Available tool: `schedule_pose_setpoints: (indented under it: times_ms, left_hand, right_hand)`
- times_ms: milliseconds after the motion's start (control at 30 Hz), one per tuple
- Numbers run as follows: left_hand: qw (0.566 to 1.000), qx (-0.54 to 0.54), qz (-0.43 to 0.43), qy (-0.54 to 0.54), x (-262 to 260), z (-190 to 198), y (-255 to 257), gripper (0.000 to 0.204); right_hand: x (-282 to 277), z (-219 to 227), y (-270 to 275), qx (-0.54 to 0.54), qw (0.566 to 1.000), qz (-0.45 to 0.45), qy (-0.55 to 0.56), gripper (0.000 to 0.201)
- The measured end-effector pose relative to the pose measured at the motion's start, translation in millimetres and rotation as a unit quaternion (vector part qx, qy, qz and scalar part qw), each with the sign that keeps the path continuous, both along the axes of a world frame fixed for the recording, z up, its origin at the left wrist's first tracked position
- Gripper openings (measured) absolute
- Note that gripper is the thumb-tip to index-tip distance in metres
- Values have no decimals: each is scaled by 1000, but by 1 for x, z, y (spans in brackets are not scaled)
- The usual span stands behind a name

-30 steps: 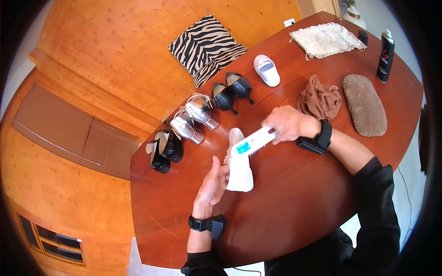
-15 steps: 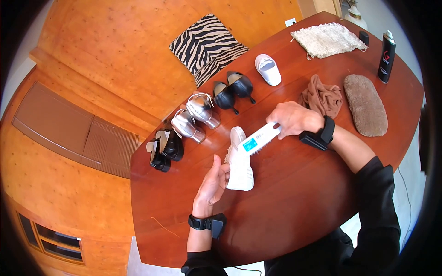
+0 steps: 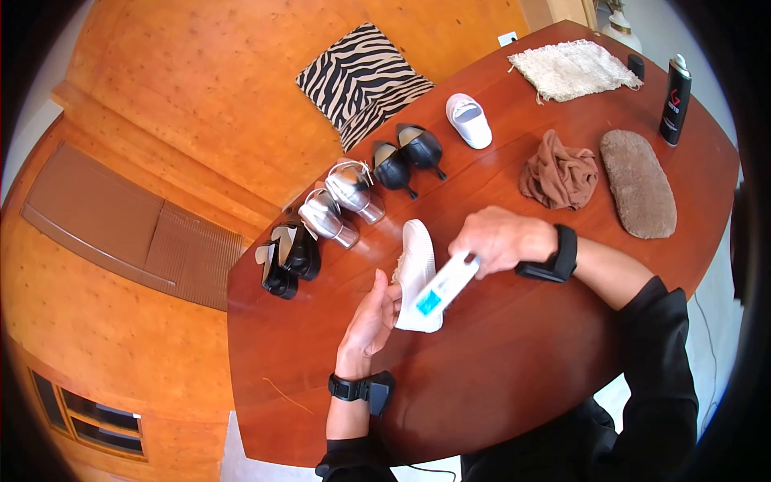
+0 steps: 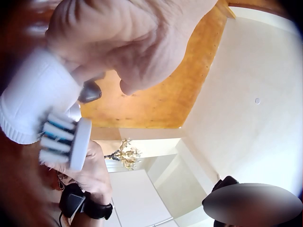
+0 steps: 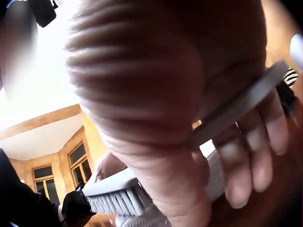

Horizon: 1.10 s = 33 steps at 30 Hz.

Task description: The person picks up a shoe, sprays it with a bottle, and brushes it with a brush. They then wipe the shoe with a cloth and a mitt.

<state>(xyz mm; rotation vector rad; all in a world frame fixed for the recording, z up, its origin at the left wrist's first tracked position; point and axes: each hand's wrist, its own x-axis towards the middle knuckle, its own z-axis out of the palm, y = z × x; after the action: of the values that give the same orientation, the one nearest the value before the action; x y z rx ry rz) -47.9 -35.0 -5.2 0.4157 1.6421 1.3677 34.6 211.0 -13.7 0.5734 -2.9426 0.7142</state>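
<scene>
Prob scrubbing white shoe (image 3: 411,261) rn, clamped in L hand (image 3: 369,321), w/ R hand (image 3: 502,238) clamped on brush (image 3: 451,283), so gotta brace for next stroke imo.

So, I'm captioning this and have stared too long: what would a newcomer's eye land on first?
Probably the zebra-striped cushion past the edge of the table, the boldest pattern here. Then the silver heels, gleaming between two black pairs, and, nearer the middle, the white brush in the right hand, at the white shoe in the left hand.

Bright daylight, fisheye edges, blurred right hand (image 3: 502,241)
</scene>
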Motion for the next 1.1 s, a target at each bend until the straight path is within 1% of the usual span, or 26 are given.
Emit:
schedule_pose_setpoints:
  times_ms: [67,133,200,267,300,400,467,533,600,667,700,733,800,867,933,967,1067,1100]
  left_hand:
    - [1000,-2,-1,6,1,2,1,89]
    - [1000,-5,-7,4,-1,0,0,89]
    - [1000,-7,-14,3,-3,-2,-1,89]
    - [1000,-7,-4,2,-3,-3,-1,89]
    - [1000,-8,-5,2,-3,-3,-1,89]
    - [1000,-4,7,-1,-2,-2,-1,89]
    - [1000,-8,-19,-15,-4,-2,-3,89]
    - [1000,-13,-17,-9,-4,-2,-3,89]
    - [1000,-16,-13,-2,-3,-2,-3,88]
    - [1000,-13,-9,16,-2,-2,-2,88]
    - [1000,-12,-9,16,-2,-2,-3,88]
    - [1000,-16,-17,19,-3,-2,-4,87]
    - [999,-17,-25,24,-5,-2,-4,87]
    - [999,-27,-38,25,-5,-3,-5,86]
    - [999,-22,-28,26,-4,-3,-4,86]
    - [999,-17,-18,26,-3,-4,-4,86]
    - [999,-20,-18,18,-3,-2,-4,85]
    - [999,-20,-18,18,-3,-2,-4,85]
  right_hand:
    - [-5,3,16,18,997,-74,-17,23]
    - [-9,0,31,39,990,-134,1,23]
    - [-10,-3,37,32,989,-147,-8,24]
    - [-8,1,29,36,991,-131,-16,25]
    - [-7,2,22,29,994,-105,-20,26]
    - [1,2,-1,-12,1000,16,-24,26]
    - [4,1,-15,10,997,49,-54,24]
    - [2,-2,-16,11,996,53,-73,24]
    - [0,-7,-6,-27,999,44,-17,25]
    - [-4,-5,9,-29,1000,3,-5,26]
    - [-7,-6,17,-25,999,-32,-10,26]
    - [-11,-9,25,-21,997,-67,-16,26]
    - [-16,-14,39,-20,985,-168,-41,25]
    - [-12,-9,33,-17,985,-165,-35,25]
    - [-9,-6,21,-28,998,-55,-15,27]
    - [-7,-5,14,-38,997,-33,-59,28]
    - [0,-3,-2,-43,995,28,-83,29]
    - [0,-3,-4,-44,994,25,-102,29]
